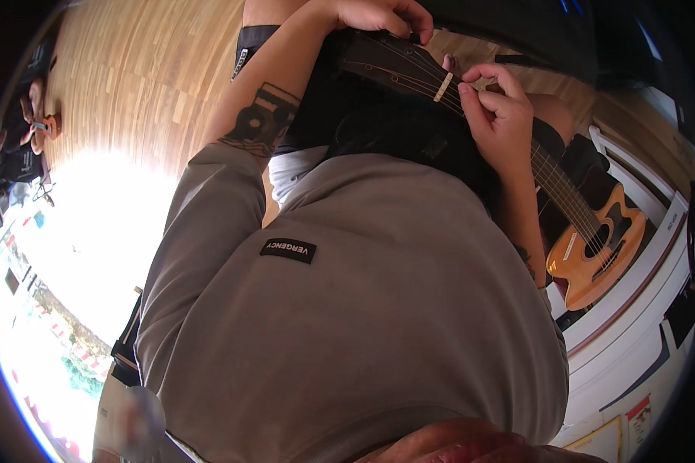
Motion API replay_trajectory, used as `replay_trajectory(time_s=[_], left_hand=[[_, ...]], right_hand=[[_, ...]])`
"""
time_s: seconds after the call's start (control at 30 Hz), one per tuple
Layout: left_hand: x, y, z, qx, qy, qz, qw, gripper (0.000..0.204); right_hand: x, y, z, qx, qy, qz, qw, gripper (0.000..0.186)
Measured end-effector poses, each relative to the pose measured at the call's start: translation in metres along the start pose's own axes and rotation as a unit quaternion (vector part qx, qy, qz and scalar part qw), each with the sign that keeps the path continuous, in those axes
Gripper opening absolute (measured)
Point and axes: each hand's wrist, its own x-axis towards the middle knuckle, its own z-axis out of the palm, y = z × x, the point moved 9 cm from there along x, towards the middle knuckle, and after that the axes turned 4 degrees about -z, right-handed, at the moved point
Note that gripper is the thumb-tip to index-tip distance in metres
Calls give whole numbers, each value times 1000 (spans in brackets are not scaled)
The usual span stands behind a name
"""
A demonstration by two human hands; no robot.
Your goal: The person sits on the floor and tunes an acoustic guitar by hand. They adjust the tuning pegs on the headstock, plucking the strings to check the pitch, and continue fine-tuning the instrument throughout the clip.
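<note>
An acoustic guitar lies slantwise before me, its dark headstock (363,69) at the upper middle and its orange-brown body (629,231) at the right. Loose-looking strings run from the headstock over a pale nut (443,86) and along the neck (556,181). At the headstock's far edge, my left hand (382,15) has its fingers bent; whatever they grip there is hidden. Just past the nut, my right hand (500,108) is closed above the strings, thumb and forefinger brought near each other. Anything thin between those fingertips is too small to make out.
Wooden floorboards (139,69) spread across the upper left. Another person with a small orange guitar-like instrument (49,127) is at the far left. A white slatted piece of furniture (641,285) stands around the guitar body. A dark surface (517,27) lies beyond my hands.
</note>
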Motion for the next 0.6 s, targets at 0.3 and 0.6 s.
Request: replay_trajectory(time_s=[0.3,0.6], left_hand=[[-4,8,-8,84,83,-36,992,19],[-12,21,-13,161,164,-60,971,26]], right_hand=[[1,-5,-4,27,16,-16,999,30],[1,-2,-4,51,11,-1,999,32]])
